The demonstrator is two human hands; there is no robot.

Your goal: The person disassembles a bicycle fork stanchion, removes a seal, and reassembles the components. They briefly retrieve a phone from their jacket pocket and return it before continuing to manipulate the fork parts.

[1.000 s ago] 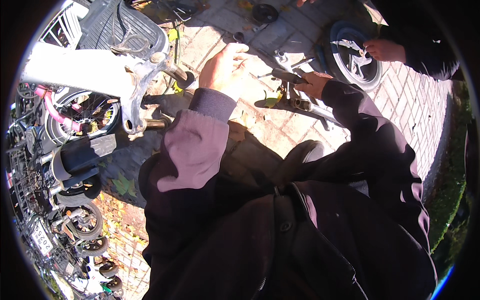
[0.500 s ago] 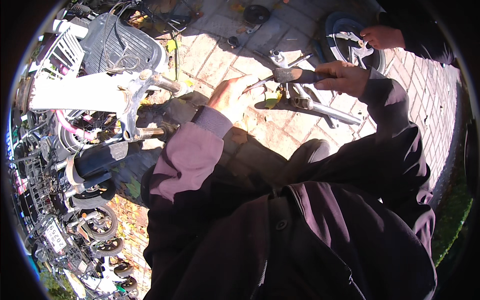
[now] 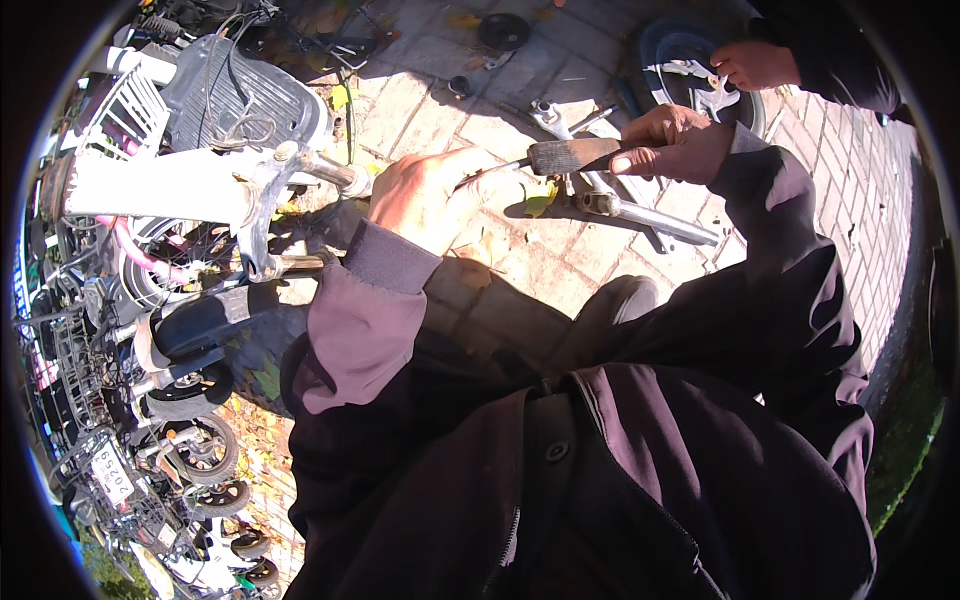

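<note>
My left hand (image 3: pixel 425 195) is closed around a thin metal shaft (image 3: pixel 508 166), its palm hidden from view. My right hand (image 3: pixel 672 145) grips a dark, worn, flattened handle-like piece (image 3: pixel 560 156), with thumb and fingers on it; the shaft meets its left end. Below these, metal frame parts with a long tube (image 3: pixel 660 222) lie on the pavers, beside a yellow-green leaf (image 3: pixel 541 198). Left of my left hand is a white scooter front section (image 3: pixel 160 188) with a grey fork (image 3: pixel 262 215) and rusty-silver tubes.
A co-worker's hand (image 3: pixel 745 65) touches a wheel (image 3: pixel 665 60) at upper right. A black disc (image 3: pixel 503 32) and small ring (image 3: pixel 460 86) lie above. A ribbed grey footboard (image 3: pixel 250 90), a pink frame (image 3: pixel 135 250) and several parked two-wheelers (image 3: pixel 200 450) crowd the left side.
My left hand has moved down and left and closed on the thin shaft. My right hand has lifted up and right, holding the dark piece above the metal parts.
</note>
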